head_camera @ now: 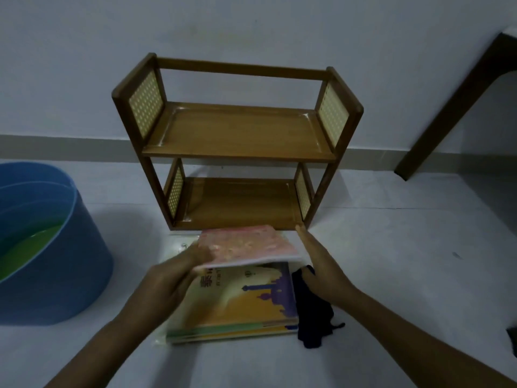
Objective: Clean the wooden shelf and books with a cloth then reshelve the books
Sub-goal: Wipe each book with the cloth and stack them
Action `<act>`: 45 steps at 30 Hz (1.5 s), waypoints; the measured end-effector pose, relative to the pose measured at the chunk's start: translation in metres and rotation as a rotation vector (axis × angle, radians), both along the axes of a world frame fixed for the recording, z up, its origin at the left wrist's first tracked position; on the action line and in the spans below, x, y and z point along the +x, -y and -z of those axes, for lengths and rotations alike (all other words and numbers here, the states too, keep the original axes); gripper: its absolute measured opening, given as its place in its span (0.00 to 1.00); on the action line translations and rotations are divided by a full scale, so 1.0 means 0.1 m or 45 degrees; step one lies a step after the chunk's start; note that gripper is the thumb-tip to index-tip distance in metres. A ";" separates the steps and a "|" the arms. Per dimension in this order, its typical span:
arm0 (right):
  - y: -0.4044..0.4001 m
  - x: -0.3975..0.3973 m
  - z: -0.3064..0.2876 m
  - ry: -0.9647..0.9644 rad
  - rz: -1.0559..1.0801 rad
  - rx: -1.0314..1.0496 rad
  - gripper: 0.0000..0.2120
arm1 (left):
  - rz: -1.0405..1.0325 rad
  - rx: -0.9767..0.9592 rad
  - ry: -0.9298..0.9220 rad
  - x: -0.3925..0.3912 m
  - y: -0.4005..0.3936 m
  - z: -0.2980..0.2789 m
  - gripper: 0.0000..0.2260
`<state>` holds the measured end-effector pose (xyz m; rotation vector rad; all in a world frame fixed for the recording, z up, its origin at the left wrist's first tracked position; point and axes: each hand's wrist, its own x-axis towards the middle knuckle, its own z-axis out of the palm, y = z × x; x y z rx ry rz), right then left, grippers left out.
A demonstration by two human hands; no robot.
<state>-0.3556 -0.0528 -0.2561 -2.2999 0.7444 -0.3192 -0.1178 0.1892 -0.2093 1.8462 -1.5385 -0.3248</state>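
Books [237,301] lie stacked on the floor just before the wooden shelf [237,133], whose two tiers stand bare for reshelving. The left hand [167,278] grips the pink top book [246,243], lifting it; the right hand [321,267], fingers flat and released, steadies its edge beside the dark cloth [313,312]. A blue basin [84,261] holds greenish water.

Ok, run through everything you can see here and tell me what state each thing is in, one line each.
Wooden shelf: upright, both tiers bare.
Pink book: lifted at a tilt off the stack, gripped by the left hand.
Yellow book: flat on the floor, on top of the stack.
Dark cloth: crumpled beside the stack, under the right hand.
Right hand: fingers extended, open.
Blue tub: upright, liquid inside.
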 end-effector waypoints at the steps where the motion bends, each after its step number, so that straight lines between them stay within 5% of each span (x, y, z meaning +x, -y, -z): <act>1: -0.02 0.09 -0.16 0.142 -0.018 0.055 0.37 | 0.004 -0.035 -0.028 -0.02 0.09 -0.23 0.15; 5: -0.14 0.32 -0.72 0.499 0.180 0.394 0.13 | -0.036 -0.253 -0.052 -0.11 0.30 -0.87 0.13; 7: -0.16 0.30 -0.90 0.533 0.285 0.398 0.09 | -0.178 -0.398 -0.247 -0.15 0.33 -0.91 0.12; 11: -0.21 0.22 -0.86 0.603 0.325 0.544 0.10 | -0.402 -0.364 -0.519 -0.50 0.41 -0.42 0.12; 14: -0.31 0.27 -0.67 0.565 0.324 0.572 0.12 | -0.639 -0.237 -0.676 -0.79 0.49 -0.04 0.25; 16: -0.33 0.30 -0.62 0.577 0.338 0.516 0.13 | -0.690 -0.224 -0.693 -0.89 0.57 0.03 0.25; 23: -0.06 -0.34 -0.88 0.755 0.622 0.212 0.19 | -0.318 -0.258 -0.852 -1.58 1.04 -0.29 0.24; 28: 0.40 -1.13 -0.69 0.485 0.914 0.000 0.26 | 0.079 -0.001 -1.057 -2.10 1.79 -0.11 0.21; 35: 1.09 -1.51 -0.09 -0.090 1.098 0.105 0.25 | -0.055 0.591 -1.159 -2.43 2.71 0.53 0.28; 41: 1.24 -1.56 0.42 -0.271 0.980 0.215 0.27 | -0.033 0.833 -1.054 -2.37 2.70 0.91 0.31; 45: 1.10 -1.48 0.43 -0.574 0.813 -0.014 0.28 | 0.212 0.654 -0.636 -2.28 2.59 0.75 0.23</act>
